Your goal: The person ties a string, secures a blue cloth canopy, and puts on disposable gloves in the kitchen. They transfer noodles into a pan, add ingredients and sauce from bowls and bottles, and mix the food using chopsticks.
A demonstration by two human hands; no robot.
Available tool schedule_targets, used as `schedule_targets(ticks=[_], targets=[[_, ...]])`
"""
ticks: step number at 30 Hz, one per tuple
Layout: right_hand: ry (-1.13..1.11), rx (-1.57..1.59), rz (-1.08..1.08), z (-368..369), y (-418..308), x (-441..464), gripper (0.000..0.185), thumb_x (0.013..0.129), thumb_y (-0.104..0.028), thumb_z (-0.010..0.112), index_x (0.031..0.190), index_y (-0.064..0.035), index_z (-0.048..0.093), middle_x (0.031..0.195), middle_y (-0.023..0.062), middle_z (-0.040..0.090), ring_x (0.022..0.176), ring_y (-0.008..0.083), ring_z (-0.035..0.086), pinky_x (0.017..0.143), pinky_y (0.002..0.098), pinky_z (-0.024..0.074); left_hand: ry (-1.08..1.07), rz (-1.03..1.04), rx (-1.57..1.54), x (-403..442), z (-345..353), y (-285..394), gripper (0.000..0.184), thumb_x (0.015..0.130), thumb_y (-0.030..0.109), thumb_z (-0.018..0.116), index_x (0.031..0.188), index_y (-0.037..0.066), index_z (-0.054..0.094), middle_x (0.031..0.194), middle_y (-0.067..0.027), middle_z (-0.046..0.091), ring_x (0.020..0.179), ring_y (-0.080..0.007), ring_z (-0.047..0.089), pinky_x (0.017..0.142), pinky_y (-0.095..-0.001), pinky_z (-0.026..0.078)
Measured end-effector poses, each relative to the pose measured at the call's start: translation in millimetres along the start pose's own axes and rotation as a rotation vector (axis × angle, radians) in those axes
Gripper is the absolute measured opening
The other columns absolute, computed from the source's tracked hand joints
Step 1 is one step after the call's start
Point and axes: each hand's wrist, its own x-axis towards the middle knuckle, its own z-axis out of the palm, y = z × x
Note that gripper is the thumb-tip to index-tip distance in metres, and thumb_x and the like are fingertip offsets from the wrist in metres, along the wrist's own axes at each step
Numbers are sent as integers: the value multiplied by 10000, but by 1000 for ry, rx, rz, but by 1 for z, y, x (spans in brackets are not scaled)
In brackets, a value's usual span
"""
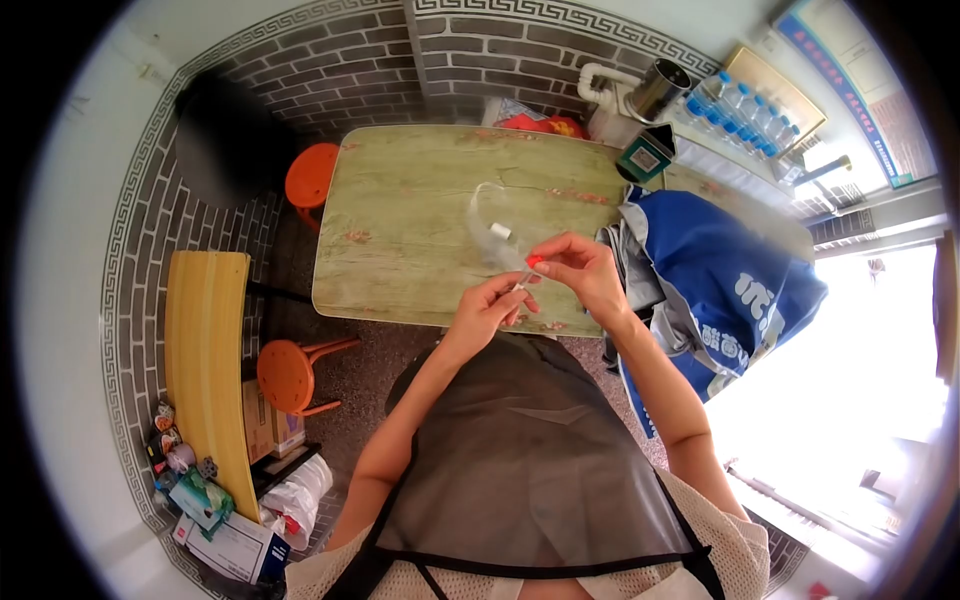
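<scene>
My left hand (487, 312) is closed around a slim, clear, tube-like piece (525, 279) above the table's near edge. Thumb and forefinger of my right hand (582, 277) pinch a small red cap-like piece (535, 261) at the tube's upper end. Whether the two pieces are joined cannot be seen. Just beyond my hands, a small white cylinder (500, 230) lies on the green wood-patterned table (400, 215). Around it is a clear, loop-shaped plastic item (477, 205), blurred and hard to make out.
A large blue bag (720, 270) stands right of the table, near a green box (646, 152) with a printed code. Several water bottles (740, 105) line the back right ledge. Orange stools (285, 376) and a yellow bench (208, 340) are on the left.
</scene>
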Motion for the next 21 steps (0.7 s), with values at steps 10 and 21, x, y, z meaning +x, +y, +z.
schedule_targets(ticks=[10, 21], targets=[[-123, -262, -15, -16, -14, 6, 118, 789, -8, 689, 896, 26, 652, 884, 62, 656, 860, 125, 611, 802, 267, 480, -25, -24, 40, -1, 1, 4, 276, 940, 77, 498, 1200, 24, 574, 805, -36, 638, 578, -37, 394, 527, -181, 339], [-211, -465, -13, -18, -27, 11, 112, 770, -28, 713, 862, 4, 659, 846, 32, 649, 790, 89, 573, 745, 244, 458, -11, 9, 159, -1, 0, 3, 277, 936, 84, 504, 1195, 29, 584, 785, -10, 623, 575, -30, 383, 514, -182, 332]])
